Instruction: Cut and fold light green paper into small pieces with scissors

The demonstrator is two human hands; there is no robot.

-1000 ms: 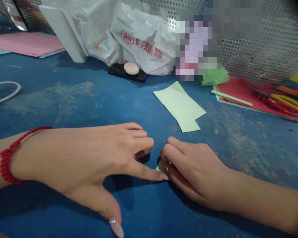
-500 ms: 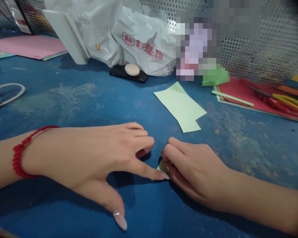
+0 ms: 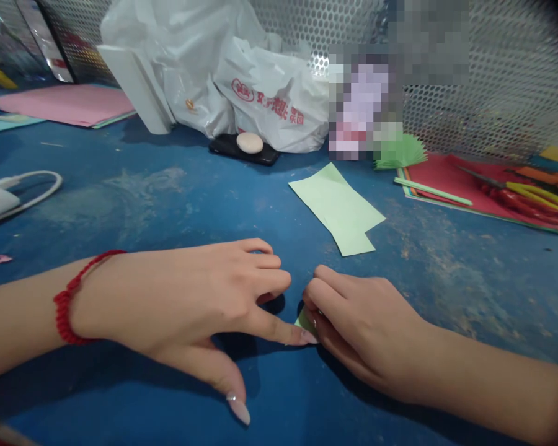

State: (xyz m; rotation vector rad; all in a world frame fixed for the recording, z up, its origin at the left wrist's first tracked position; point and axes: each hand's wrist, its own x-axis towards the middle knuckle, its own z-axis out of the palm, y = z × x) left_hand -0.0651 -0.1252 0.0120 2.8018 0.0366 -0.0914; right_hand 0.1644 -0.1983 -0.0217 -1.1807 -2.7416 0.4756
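Note:
A small piece of light green paper lies on the blue table, mostly hidden under my fingers. My right hand is closed over it, fingertips bunched and pressed down on the paper. From the left, my left hand, with a red braided bracelet at the wrist, rests its index fingertip on the paper's near edge, against the right fingers. Its thumb points away toward me and the other fingers curl loosely with nothing in them. Beyond both hands lies a larger cut piece of light green paper.
At the back stand white plastic bags, with a black phone under a pale round object. Scissors lie on red paper at right, near a fanned green paper. Pink sheets and a white cable are left.
The view has shifted slightly, so the table things sit a little lower. Both hands keep nearly the same pose on the small green paper.

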